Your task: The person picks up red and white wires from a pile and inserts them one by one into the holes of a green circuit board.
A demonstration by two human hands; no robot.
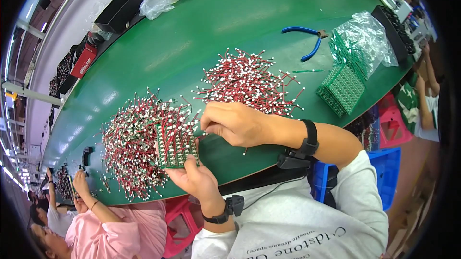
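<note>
My left hand (196, 180) grips the lower edge of a green circuit board panel (181, 156), thumb on top. Red wires with white plugs stand across much of the panel. My right hand (235, 123) is at the panel's upper right, its fingers pinched together; what they hold, if anything, is too small to make out. Left of the panel and partly behind it lies a large heap of small boards with red wires (129, 148). Beyond my right hand spreads a pile of loose red wires with white plugs (245, 81).
Blue-handled cutters (307, 33) lie on the green table (216, 23). A stack of green board panels (342, 88), clear plastic bags (367, 38) and a black bin (391, 28) are at the right. A black tray (119, 10) stands far left. A person in pink (120, 230) works on my left.
</note>
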